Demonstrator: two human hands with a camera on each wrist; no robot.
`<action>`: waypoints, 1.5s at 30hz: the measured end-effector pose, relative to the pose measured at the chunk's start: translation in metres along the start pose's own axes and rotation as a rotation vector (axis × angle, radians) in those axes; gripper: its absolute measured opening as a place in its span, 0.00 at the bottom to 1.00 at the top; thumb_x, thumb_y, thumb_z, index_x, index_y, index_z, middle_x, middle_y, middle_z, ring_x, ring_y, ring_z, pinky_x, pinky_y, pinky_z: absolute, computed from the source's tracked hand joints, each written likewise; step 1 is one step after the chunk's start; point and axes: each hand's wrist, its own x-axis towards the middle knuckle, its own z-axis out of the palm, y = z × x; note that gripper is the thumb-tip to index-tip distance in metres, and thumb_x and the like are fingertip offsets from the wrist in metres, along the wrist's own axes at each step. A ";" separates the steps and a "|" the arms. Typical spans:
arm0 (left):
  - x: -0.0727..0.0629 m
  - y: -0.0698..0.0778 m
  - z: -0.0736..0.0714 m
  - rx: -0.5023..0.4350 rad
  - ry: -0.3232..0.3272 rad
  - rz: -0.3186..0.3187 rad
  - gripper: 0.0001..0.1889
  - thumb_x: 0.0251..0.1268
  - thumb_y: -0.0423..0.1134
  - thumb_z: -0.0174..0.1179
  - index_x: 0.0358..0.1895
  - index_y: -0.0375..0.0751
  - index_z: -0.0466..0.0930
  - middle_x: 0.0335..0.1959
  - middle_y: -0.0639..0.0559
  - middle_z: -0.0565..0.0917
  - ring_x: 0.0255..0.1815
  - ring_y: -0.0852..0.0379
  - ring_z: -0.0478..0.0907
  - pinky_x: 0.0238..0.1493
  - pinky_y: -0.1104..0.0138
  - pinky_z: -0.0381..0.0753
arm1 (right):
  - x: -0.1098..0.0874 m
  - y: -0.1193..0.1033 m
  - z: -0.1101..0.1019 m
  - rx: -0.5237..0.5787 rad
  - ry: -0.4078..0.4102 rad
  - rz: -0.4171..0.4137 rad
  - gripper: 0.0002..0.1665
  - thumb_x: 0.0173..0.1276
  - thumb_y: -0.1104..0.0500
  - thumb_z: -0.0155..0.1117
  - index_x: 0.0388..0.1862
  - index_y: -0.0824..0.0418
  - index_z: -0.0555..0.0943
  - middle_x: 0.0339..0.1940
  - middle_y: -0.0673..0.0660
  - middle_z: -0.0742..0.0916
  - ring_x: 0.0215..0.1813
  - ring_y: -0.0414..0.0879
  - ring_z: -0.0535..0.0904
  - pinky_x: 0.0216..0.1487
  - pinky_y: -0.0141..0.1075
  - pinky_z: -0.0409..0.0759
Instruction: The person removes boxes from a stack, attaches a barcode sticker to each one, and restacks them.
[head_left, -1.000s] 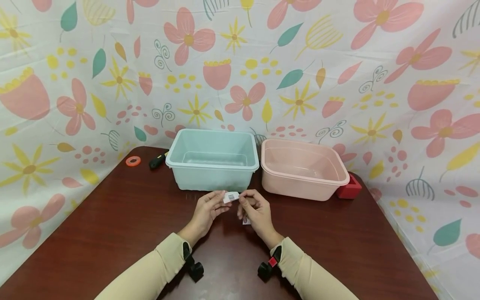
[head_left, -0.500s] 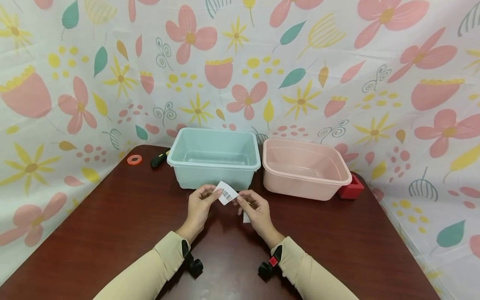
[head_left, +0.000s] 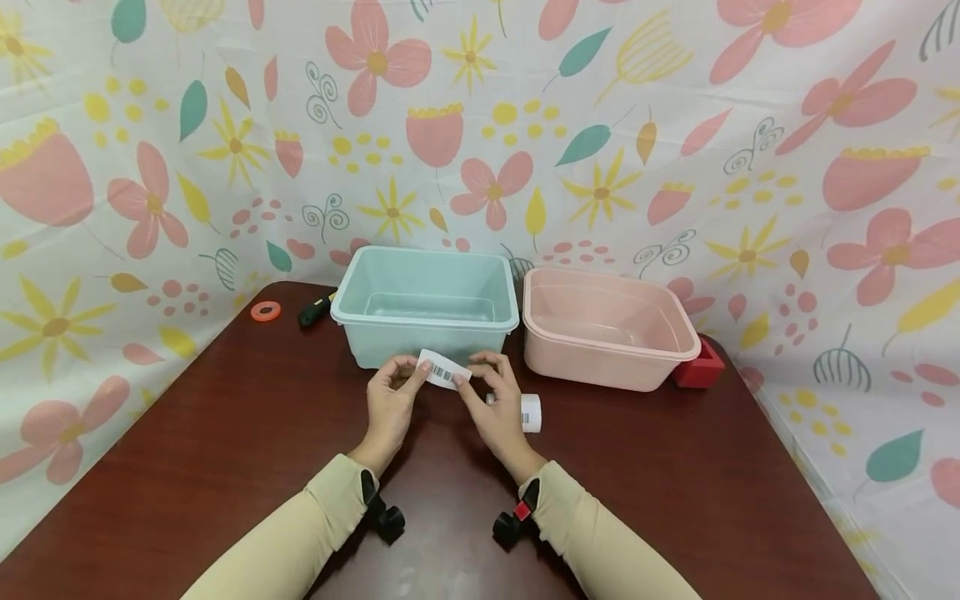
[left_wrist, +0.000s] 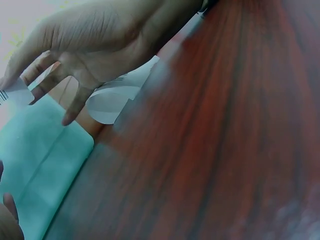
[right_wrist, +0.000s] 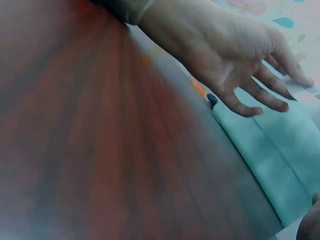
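A white barcode label (head_left: 444,372) is stretched between my two hands, just in front of the blue bin. My left hand (head_left: 388,410) pinches its left end between thumb and fingers. At the other end, my right hand (head_left: 497,410) pinches the label with the thumb, other fingers spread. The left wrist view shows the right hand (left_wrist: 100,37) from the side with the label (left_wrist: 20,93) at its fingertips. A white label roll (head_left: 532,413) lies on the table behind the right hand, which partly hides it. In the right wrist view the left hand (right_wrist: 225,45) has its lower fingers loosely bent.
Behind the hands stands the light blue bin (head_left: 420,340), with a pink bin (head_left: 600,360) to its right. A red box (head_left: 701,370) sits partly behind the pink bin. At the far left are an orange ring-shaped roll (head_left: 266,312) and a dark-handled tool (head_left: 313,312).
The label has come up and left and now faces upward, spread between both hands. My right hand has shifted left, uncovering the roll at its right.
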 end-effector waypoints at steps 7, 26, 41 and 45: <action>0.004 -0.006 -0.002 0.133 0.054 0.046 0.08 0.63 0.33 0.70 0.36 0.29 0.83 0.30 0.47 0.81 0.31 0.56 0.75 0.35 0.71 0.73 | 0.003 0.011 0.008 0.036 0.075 0.086 0.04 0.64 0.74 0.69 0.37 0.74 0.84 0.39 0.69 0.84 0.38 0.53 0.82 0.38 0.36 0.82; 0.030 -0.040 -0.020 0.341 0.225 0.116 0.16 0.60 0.57 0.71 0.29 0.48 0.85 0.26 0.54 0.80 0.33 0.58 0.73 0.37 0.67 0.70 | 0.013 0.011 0.045 -0.085 0.230 0.186 0.05 0.68 0.68 0.69 0.39 0.71 0.86 0.32 0.65 0.88 0.34 0.54 0.84 0.33 0.34 0.80; 0.031 -0.044 -0.022 0.529 0.257 0.069 0.17 0.56 0.64 0.70 0.28 0.56 0.87 0.28 0.57 0.80 0.34 0.60 0.74 0.37 0.58 0.70 | 0.009 0.055 0.049 -0.113 0.255 0.177 0.07 0.66 0.57 0.73 0.39 0.60 0.87 0.32 0.55 0.89 0.36 0.48 0.85 0.37 0.38 0.81; 0.033 -0.046 -0.022 0.572 0.277 0.114 0.16 0.56 0.63 0.71 0.29 0.56 0.88 0.27 0.57 0.81 0.36 0.58 0.74 0.46 0.55 0.69 | 0.012 0.059 0.050 -0.167 0.255 0.122 0.06 0.68 0.56 0.72 0.37 0.58 0.88 0.32 0.52 0.89 0.35 0.44 0.84 0.37 0.32 0.81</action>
